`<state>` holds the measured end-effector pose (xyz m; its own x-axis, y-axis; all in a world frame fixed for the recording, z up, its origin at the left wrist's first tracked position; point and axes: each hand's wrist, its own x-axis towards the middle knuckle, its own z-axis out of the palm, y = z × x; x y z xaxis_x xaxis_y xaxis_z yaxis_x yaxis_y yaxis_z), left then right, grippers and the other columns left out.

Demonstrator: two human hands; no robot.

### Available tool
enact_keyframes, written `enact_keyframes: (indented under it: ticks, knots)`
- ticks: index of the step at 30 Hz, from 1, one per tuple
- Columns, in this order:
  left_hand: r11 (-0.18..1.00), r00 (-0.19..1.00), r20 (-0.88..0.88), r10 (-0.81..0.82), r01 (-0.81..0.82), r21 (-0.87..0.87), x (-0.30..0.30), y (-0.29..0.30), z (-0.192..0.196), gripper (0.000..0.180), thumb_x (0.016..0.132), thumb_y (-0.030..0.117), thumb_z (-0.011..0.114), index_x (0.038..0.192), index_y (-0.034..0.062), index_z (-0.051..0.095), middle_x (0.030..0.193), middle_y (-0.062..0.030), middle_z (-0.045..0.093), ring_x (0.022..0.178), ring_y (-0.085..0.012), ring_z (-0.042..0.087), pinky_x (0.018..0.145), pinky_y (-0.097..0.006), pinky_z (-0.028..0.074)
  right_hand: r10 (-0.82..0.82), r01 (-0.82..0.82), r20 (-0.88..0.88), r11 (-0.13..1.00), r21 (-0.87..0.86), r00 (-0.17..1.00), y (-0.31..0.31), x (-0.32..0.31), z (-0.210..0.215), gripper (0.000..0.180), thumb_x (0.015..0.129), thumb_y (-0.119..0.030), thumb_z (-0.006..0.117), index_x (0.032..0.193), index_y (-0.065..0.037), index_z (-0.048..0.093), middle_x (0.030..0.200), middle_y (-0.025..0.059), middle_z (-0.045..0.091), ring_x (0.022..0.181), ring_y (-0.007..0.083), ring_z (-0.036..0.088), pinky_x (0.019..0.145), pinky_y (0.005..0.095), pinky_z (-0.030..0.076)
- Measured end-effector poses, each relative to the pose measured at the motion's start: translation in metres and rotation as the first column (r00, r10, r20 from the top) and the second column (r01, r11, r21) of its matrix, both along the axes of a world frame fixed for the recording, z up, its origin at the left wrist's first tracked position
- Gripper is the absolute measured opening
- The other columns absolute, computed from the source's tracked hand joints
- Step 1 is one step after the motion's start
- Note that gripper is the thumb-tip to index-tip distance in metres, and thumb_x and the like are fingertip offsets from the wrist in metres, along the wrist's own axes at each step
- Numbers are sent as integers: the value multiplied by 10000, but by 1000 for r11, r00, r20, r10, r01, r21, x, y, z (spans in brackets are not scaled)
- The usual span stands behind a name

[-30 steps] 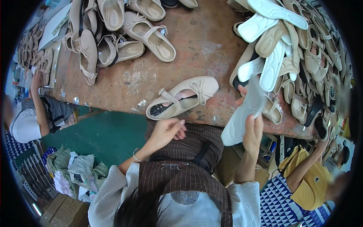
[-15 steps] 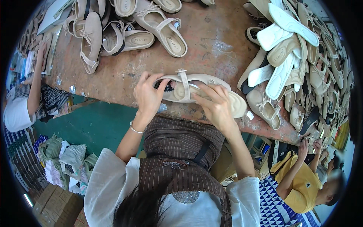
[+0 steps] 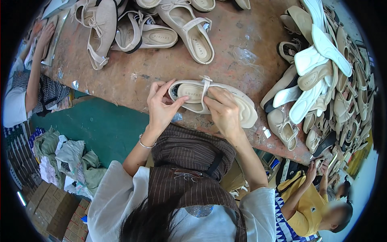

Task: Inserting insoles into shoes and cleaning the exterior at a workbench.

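A beige strap shoe (image 3: 240,93) lies at the table's near edge, its heel to the left and toe to the right. A beige insole (image 3: 247,115) has its heel end inside the shoe, while its rounded front part sticks out along the near side of the toe. My left hand (image 3: 158,108) grips the shoe's heel, fingers behind it and thumb at the near rim by the insole. With curled fingers, my right hand (image 3: 223,111) holds the insole near the strap; its fingertips are partly hidden in the shoe opening.
Several beige shoes (image 3: 197,42) stand along the far side of the table (image 3: 133,84). To the right lie white insoles (image 3: 306,60) and a large heap of shoes (image 3: 342,105). One co-worker in yellow (image 3: 302,205) sits at the right; another person's arm (image 3: 38,60) reaches in at left.
The insole's heel end now covers the dark inside of the shoe's heel. My right hand has moved left toward the strap, and my left thumb has come out to the near rim.
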<state>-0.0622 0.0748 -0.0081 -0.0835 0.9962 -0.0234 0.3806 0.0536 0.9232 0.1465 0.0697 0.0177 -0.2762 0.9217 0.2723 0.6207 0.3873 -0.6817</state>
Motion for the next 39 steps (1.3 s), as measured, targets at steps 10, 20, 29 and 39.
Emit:
enact_keyframes:
  ticks: [10,20,29,39]
  knots:
    - [999,999,-25,37,-37,-23,2,9,2,428,701,94,878,1079,-14,709,937,-54,561,720,-104,572,570,-230,498,33,-31,40,998,-55,999,11,-20,-5,179,727,11,696,901,-8,731,955,100,659,890,281,623,807,391,512]
    - [993,995,-9,103,-103,-56,3,23,-2,114,760,-2,768,867,-11,728,734,-44,576,564,-99,483,515,-259,386,388,-365,203,920,-144,899,18,-11,-11,448,759,-28,610,1202,-38,673,1345,113,608,1103,251,639,913,371,521]
    - [998,999,-17,28,-29,-61,1,27,-3,58,779,-9,736,807,-30,690,677,-65,567,537,-109,464,502,-276,375,30,-33,521,999,-3,853,-11,-20,20,304,735,-75,593,989,39,715,1060,156,705,1109,280,639,1096,381,409]
    - [946,816,-485,-315,312,-89,47,-58,45,182,849,187,704,816,72,567,767,-111,624,653,-313,634,562,-425,484,-677,696,176,713,-82,714,23,42,44,417,802,-123,752,1192,-5,661,1221,204,605,1120,386,571,924,445,472]
